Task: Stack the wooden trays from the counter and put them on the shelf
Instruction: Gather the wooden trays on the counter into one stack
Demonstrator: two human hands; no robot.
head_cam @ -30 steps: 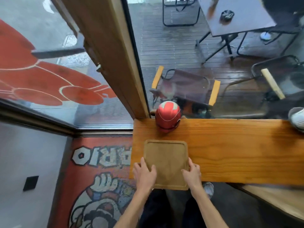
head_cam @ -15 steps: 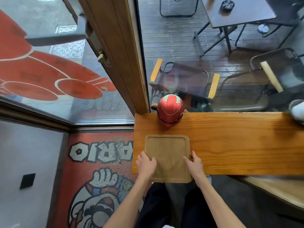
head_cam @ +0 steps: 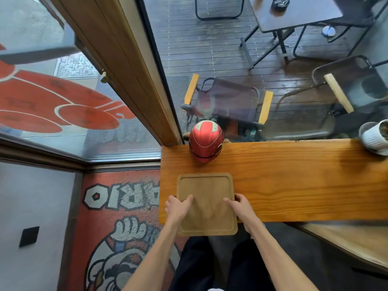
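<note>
The bench (head_cam: 294,181) is a long plank of orange-brown wood with strong grain, running from 9 o'clock to 3 o'clock along a large window. One wooden tray (head_cam: 206,203), square with rounded corners and a raised rim, lies flat at the bench's 9 o'clock end; its near edge overhangs the bench toward the person.

The left hand (head_cam: 178,208) takes the tray's 9 o'clock side, thumb laid on the upper face, fingers curled around the rim. The right hand (head_cam: 241,207) takes the 3 o'clock side in the same way. Each grip is closed on the tray.

At 12 o'clock from the tray, well apart from it, a red helmet (head_cam: 205,140) stands against the glass. A white ribbed pot (head_cam: 374,136) stands at the far 3 o'clock end of the bench.

A wooden window frame (head_cam: 126,66) rises at 11 o'clock. Through the glass: dark decking, folding chairs (head_cam: 226,99) and a dark table (head_cam: 298,13). A red cartoon mat (head_cam: 117,217) covers the floor at 8 o'clock
</note>
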